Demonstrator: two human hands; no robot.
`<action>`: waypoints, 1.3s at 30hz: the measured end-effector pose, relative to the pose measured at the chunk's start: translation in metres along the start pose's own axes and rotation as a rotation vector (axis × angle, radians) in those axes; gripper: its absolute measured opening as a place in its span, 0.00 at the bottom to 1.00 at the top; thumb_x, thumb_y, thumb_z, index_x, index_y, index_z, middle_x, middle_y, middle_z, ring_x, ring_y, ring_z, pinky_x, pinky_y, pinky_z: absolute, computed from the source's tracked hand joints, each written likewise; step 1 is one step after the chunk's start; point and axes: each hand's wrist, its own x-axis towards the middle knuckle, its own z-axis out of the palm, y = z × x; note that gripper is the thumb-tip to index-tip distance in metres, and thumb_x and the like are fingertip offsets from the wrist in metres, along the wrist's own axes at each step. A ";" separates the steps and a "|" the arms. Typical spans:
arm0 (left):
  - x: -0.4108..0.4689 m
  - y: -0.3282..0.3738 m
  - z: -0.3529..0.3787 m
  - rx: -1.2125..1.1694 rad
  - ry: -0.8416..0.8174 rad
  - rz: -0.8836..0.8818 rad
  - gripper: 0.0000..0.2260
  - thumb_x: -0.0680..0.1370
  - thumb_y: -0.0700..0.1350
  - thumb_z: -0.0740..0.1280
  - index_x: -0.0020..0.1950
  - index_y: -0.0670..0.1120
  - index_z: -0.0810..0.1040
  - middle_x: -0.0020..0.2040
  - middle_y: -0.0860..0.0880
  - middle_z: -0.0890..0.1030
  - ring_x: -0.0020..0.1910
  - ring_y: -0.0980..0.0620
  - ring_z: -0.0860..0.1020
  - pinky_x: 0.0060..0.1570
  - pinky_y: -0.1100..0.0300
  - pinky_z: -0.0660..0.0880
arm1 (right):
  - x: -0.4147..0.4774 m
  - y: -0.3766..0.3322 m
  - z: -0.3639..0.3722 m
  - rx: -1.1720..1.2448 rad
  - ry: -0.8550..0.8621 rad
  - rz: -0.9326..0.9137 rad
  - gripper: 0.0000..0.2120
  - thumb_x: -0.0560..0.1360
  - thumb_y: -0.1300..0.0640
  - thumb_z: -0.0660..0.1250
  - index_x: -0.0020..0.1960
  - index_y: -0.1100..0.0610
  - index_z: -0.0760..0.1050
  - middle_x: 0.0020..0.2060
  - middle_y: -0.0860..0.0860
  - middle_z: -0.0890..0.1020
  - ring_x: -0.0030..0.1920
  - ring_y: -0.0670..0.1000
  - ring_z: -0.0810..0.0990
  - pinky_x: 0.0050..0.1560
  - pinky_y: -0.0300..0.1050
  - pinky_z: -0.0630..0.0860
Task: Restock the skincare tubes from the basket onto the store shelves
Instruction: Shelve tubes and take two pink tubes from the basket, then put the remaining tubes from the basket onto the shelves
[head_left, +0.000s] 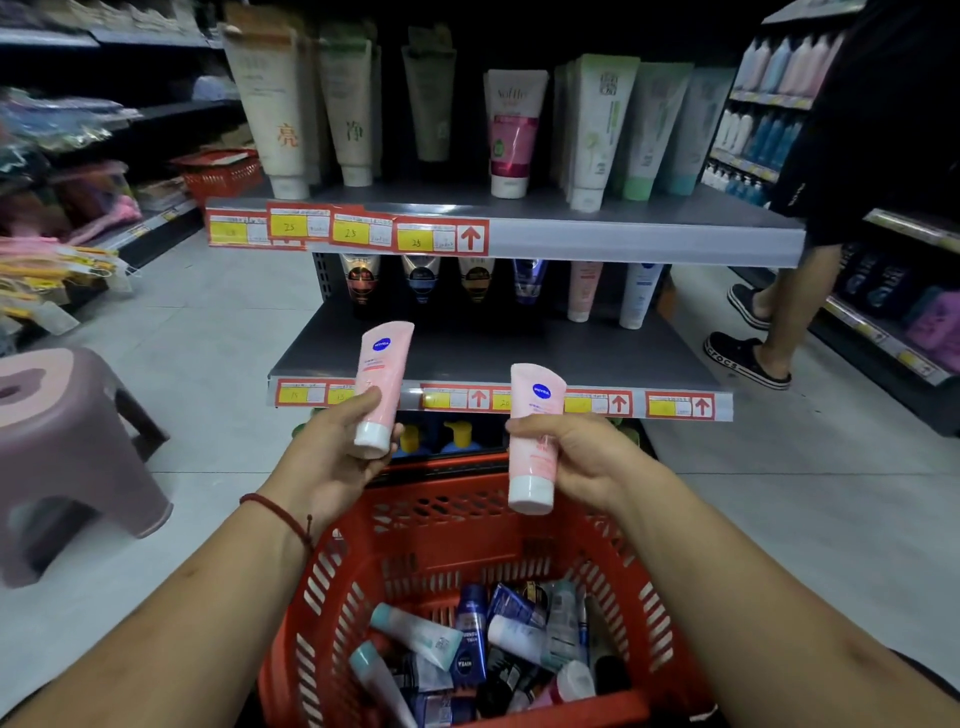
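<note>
My left hand (340, 452) grips a pink tube with a white cap (383, 379), held cap down in front of the middle shelf's edge. My right hand (576, 454) grips a second, matching pink tube (534, 441), also cap down. Both hands are above the far rim of the red basket (332, 571), which holds several mixed tubes (483, 644). The middle shelf (488, 348) carries a row of tubes at its back, among them one pink tube (584, 291) beside a white one (640, 296). The top shelf (623, 228) holds taller tubes.
A mauve plastic stool (67, 447) stands on the floor at left. A person in black shorts and dark clogs (748, 358) stands at the right of the shelf unit. Another red basket (221, 174) sits in the left aisle. Product shelves line both sides.
</note>
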 end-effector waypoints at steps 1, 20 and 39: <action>-0.001 -0.002 0.002 0.009 -0.009 0.001 0.18 0.78 0.44 0.70 0.66 0.40 0.74 0.51 0.41 0.81 0.43 0.46 0.83 0.45 0.54 0.82 | 0.000 0.001 0.001 -0.029 0.005 0.001 0.17 0.68 0.74 0.75 0.55 0.64 0.77 0.47 0.60 0.83 0.47 0.59 0.83 0.49 0.59 0.82; 0.005 -0.023 0.031 0.059 -0.007 0.033 0.04 0.83 0.45 0.63 0.54 0.45 0.73 0.48 0.42 0.80 0.42 0.44 0.79 0.51 0.47 0.78 | 0.024 0.003 -0.018 -0.090 0.107 -0.059 0.26 0.63 0.72 0.78 0.59 0.65 0.75 0.54 0.66 0.83 0.54 0.65 0.84 0.54 0.65 0.81; 0.135 -0.023 0.133 0.374 -0.215 0.198 0.11 0.81 0.44 0.67 0.63 0.47 0.78 0.51 0.48 0.85 0.45 0.51 0.83 0.45 0.53 0.81 | 0.159 -0.111 -0.073 -0.454 0.432 -0.578 0.21 0.61 0.54 0.81 0.51 0.54 0.78 0.48 0.52 0.85 0.48 0.54 0.85 0.52 0.56 0.84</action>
